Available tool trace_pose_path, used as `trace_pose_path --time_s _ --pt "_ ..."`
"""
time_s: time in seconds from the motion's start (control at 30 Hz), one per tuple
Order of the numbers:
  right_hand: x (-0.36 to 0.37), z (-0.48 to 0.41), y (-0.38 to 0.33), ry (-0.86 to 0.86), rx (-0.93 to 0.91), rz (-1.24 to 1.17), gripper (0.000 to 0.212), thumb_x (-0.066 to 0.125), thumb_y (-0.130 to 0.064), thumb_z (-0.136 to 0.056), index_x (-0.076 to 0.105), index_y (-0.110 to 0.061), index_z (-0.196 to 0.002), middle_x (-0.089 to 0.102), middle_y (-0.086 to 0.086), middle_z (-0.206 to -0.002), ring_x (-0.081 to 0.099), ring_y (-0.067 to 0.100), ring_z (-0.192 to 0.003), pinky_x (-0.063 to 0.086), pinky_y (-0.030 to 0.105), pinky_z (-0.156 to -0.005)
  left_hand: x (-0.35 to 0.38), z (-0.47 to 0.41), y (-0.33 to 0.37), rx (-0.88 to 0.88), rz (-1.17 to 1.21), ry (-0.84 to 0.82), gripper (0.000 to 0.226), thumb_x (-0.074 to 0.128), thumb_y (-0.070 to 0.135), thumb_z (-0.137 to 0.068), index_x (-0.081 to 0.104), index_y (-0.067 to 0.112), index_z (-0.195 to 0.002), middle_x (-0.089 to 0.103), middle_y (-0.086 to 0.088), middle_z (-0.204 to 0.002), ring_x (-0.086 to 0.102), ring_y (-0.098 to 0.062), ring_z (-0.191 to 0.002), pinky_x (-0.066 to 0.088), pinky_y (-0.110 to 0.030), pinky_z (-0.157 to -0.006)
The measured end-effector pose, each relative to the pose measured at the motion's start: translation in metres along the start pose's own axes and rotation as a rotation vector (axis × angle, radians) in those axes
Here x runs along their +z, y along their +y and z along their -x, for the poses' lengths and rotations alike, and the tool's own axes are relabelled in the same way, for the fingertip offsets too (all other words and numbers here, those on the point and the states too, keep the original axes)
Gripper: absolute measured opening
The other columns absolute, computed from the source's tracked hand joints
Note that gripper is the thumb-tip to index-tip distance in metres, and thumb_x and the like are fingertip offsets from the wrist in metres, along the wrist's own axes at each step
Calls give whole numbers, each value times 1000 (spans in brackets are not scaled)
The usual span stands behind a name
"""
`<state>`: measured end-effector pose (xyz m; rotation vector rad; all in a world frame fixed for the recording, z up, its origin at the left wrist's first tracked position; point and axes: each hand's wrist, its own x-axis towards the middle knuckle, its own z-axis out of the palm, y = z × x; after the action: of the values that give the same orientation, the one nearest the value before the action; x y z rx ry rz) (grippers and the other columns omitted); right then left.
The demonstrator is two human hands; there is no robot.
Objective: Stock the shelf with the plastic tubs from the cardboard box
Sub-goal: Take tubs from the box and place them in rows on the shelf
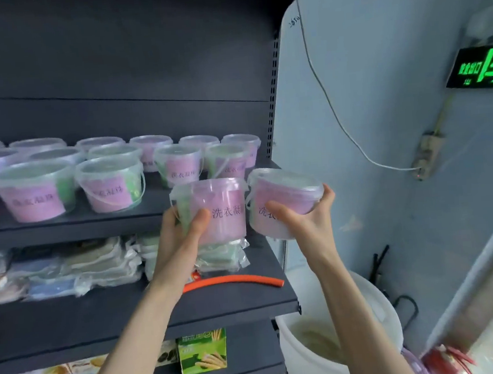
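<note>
I hold two clear plastic tubs with pink labels in front of the dark shelf. My left hand (183,231) grips the left tub (220,210) upright, just at the front edge of the upper shelf board (93,224). My right hand (305,220) grips the right tub (282,201), tilted to the right, just past the shelf's right end. Several identical tubs (111,183) stand in rows on that board, reaching to its back right corner. The cardboard box is out of view.
The board below holds flat plastic-wrapped packs (68,271) and an orange tube (235,280). Snack boxes (202,354) sit on the lowest shelf. A white bucket (341,327) stands on the floor right of the shelf. A blue wall with a green exit sign (482,69) closes the right side.
</note>
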<state>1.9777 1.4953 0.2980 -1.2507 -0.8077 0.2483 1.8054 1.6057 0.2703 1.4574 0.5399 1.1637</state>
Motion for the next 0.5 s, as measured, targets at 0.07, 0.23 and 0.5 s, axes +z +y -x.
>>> trace_pose_path --time_s 0.07,0.23,0.5 --pt "-2 -27 4 -15 -24 13 113 85 -40 -51 15 -36 -141 56 -14 -114 61 -11 -92 50 8 -73 12 -23 0 54 -30 0 58 68 63 -68 49 30 -113 65 19 -102 60 6 -97 47 -10 -74" --pt "9 -78 18 -89 -37 64 113 84 -41 -58 8 -36 -141 51 -4 -129 57 1 -112 49 25 -97 14 -79 -7 132 -245 20 66 68 63 -65 48 30 -118 56 3 -122 53 -10 -115 43 -29 -99" --pt "27 -101 55 -210 -33 288 123 70 -63 -59 -6 -27 -148 19 -7 -153 40 16 -132 36 28 -93 -11 -106 -16 47 -623 8 80 67 49 -73 31 13 -135 44 -1 -141 42 -14 -127 32 -28 -101"
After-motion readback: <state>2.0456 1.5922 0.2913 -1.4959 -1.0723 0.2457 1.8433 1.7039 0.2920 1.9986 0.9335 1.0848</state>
